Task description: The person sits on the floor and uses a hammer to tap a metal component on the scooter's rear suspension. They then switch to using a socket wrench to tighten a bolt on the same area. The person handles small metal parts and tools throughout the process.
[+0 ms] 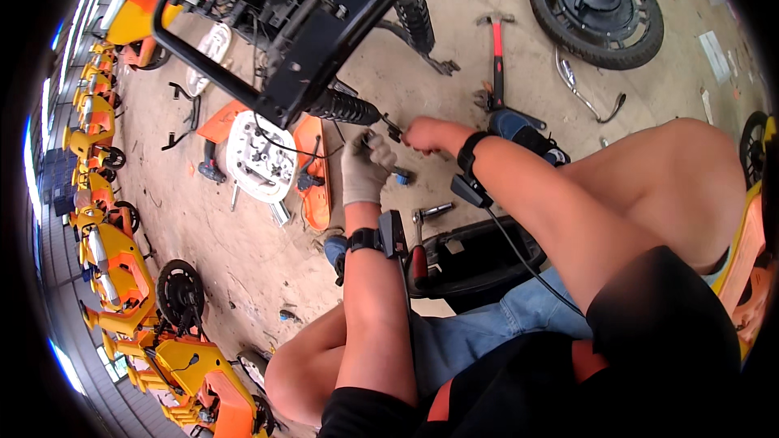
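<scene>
My left hand point(367, 166), in a pale work glove, is closed just below the lower end of a black coil-spring shock absorber point(347, 106). Its fingers curl round something dark that they mostly hide. Close beside it on the right, my bare right hand point(425, 136) is closed too, fingertips at a small dark metal part point(393, 128). What lies inside these fingers is hidden. Above both hands, the shock hangs from the black frame point(324, 40) of a partly stripped scooter. A thin black cable point(280, 144) loops down from the frame left of my gloved hand.
A red-handled hammer point(497, 61) and a wheel point(596, 10) lie at the far right. Left are a white plastic cover point(261, 156), orange panels point(316, 209) and a power drill point(211, 164). A black tray point(475, 255) and ratchet point(419, 255) are near my legs. Yellow scooters point(122, 268) line the left.
</scene>
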A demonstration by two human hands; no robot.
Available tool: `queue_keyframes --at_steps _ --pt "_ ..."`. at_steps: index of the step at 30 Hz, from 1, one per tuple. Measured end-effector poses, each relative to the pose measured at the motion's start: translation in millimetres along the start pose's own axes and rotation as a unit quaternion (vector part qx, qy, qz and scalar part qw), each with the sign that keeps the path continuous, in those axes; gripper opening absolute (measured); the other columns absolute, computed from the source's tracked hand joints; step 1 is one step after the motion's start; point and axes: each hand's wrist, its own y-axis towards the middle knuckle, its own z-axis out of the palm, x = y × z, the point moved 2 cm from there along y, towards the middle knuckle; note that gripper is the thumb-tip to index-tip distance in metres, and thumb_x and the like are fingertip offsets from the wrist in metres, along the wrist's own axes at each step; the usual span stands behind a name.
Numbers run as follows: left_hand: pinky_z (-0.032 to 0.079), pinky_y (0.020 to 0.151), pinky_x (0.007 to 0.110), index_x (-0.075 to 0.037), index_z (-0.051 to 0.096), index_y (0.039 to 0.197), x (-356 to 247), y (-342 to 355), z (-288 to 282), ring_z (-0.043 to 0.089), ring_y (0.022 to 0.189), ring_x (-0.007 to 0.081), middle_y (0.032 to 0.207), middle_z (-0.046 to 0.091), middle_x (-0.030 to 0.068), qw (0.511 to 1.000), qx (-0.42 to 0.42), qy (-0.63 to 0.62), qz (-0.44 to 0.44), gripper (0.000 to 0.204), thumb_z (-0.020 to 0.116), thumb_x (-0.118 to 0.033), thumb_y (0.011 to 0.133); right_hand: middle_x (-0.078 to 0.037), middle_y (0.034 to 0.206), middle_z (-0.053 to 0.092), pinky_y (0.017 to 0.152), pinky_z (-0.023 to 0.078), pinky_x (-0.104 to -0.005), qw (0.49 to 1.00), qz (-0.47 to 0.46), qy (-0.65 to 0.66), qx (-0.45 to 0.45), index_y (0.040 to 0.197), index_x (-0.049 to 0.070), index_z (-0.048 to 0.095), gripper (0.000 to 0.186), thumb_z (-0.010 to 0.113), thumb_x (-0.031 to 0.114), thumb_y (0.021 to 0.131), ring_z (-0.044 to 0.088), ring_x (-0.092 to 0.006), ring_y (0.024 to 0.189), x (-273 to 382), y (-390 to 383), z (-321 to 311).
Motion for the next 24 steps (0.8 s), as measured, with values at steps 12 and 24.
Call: queue_keyframes --at_steps 12,24 --pt "0.036 0.051 0.033 -0.011 0.058 0.091 2 -112 93 0.041 0.058 0.0152 0.08 0.049 0.0021 0.994 0.023 0.103 0.038 0.038 0.054 -0.049 0.094 -0.006 0.064 0.058 0.046 0.035 -0.0324 0.976 -0.046 -0.205 0.05 0.094 0.007 0.066 0.024 0.059 0.029 0.086 0.04 -0.0153 0.046 131 -202 -68" --pt "0.027 0.04 0.026 -0.011 0.051 0.084 -22 -228 269 0.036 0.046 0.0103 0.057 0.032 -0.0052 0.971 0.117 0.192 0.074 0.026 0.045 -0.031 0.098 -0.002 0.08 0.059 0.042 0.035 -0.0244 0.958 -0.27 0.091 0.01 0.099 0.003 0.066 0.021 0.052 0.017 0.092 0.048 -0.0099 0.051 253 -381 -112"
